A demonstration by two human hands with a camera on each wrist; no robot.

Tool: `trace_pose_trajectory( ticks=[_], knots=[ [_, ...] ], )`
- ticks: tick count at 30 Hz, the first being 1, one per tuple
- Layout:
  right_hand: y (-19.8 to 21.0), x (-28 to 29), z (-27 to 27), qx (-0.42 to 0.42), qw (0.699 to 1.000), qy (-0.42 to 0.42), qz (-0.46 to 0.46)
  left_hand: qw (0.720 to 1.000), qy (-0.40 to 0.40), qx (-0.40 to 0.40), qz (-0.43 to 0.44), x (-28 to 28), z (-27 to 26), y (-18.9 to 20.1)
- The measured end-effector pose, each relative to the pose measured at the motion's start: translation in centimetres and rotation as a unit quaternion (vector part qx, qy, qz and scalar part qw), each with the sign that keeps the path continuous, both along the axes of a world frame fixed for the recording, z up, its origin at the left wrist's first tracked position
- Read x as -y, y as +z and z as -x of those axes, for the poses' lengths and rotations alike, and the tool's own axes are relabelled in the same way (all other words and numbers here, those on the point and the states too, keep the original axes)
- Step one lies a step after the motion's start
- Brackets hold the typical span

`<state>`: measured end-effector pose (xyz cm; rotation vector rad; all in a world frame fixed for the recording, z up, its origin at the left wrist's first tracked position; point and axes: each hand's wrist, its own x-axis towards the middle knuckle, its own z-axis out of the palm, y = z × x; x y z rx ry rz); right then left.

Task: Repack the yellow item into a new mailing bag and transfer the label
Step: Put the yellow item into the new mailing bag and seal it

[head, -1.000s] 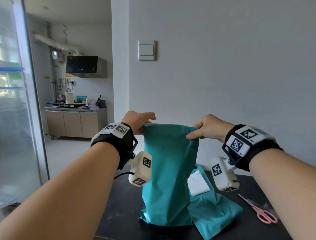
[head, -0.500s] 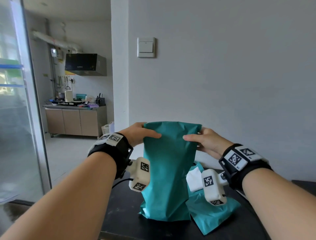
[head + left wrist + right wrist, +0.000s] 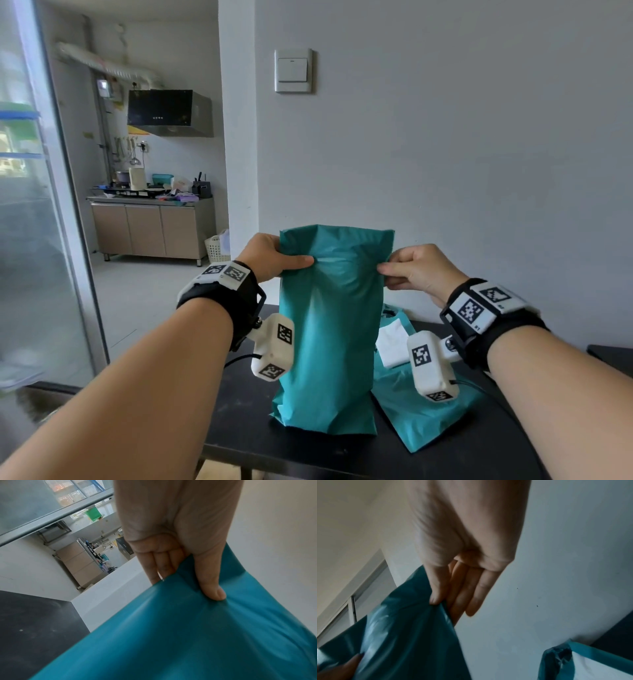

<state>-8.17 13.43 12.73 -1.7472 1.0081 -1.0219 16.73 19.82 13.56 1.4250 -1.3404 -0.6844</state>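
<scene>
Both hands pinch the teal bag (image 3: 330, 329) near its top, L hand (image 3: 270, 257) & R hand (image 3: 416, 270) at opposite edges (bag upright on bench (image 3: 260, 445)).

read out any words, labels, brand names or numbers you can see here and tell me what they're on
No text reads clearly in any view.
White label on the flat teal bag: shows blank, no print legible.
Wrist bands: only black-and-white square marker codes, with tiny characters too small to read.
Upright teal bag pinched by the left hand and right hand: plain.

Black wristbands (image 3: 236, 301), white tagged cameras (image 3: 274, 349)
</scene>
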Motion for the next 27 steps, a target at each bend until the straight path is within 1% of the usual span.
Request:
trace_pose_trajectory(
  ticks=[2,5,7,8,11,15,18,20,22,24,26,27],
  knots=[
    [-0.2,-0.3,-0.1,-0.004,1.0,0.01,-0.002,1.0,-0.005,0.001,-0.005,0.0,-0.2,-0.1],
    [-0.3,-1.3,-1.1,0.022,0.994,0.084,-0.064,1.0,-0.008,-0.016,-0.019,-0.1,0.1,-0.3],
    [-0.5,-1.5,-1.8,0.012,0.991,0.111,-0.069,0.999,-0.008,-0.018,-0.03,-0.2,0.0,-0.7],
    [-0.7,-1.5,-2.3,0.002,0.993,0.107,-0.058,0.999,-0.005,-0.017,-0.032,-0.2,-0.1,-0.9],
    [-0.9,-1.7,-3.5,0.0,0.998,0.057,-0.025,1.0,0.022,-0.006,-0.019,-0.2,-0.4,-1.1],
    [-0.2,-1.9,-4.1,-0.003,0.999,0.005,0.049,0.999,0.048,0.002,0.015,-0.3,-0.6,-0.4],
    [0.2,-1.3,-4.1,0.001,0.997,-0.037,0.074,0.997,0.072,-0.004,0.032,-0.3,-1.3,0.2],
    [0.6,-1.3,-4.3,0.016,0.997,-0.038,0.071,0.996,0.079,-0.025,0.032,-0.2,-1.9,0.5],
    [0.6,-1.2,-4.8,0.058,0.996,-0.023,0.059,0.994,0.066,-0.079,0.048,-0.2,-2.5,0.2],
    [0.1,-1.1,-5.2,0.073,0.995,-0.018,0.068,0.991,0.068,-0.097,0.059,-0.3,-2.9,-0.4],
    [-1.2,-0.6,-5.3,0.038,0.995,-0.022,0.084,0.992,0.074,-0.09,0.053,-0.5,-3.6,-1.2],
    [-2.0,-0.2,-5.3,0.011,0.996,-0.021,0.087,0.994,0.08,-0.067,0.035,-0.7,-3.9,-1.8]
  ],
)
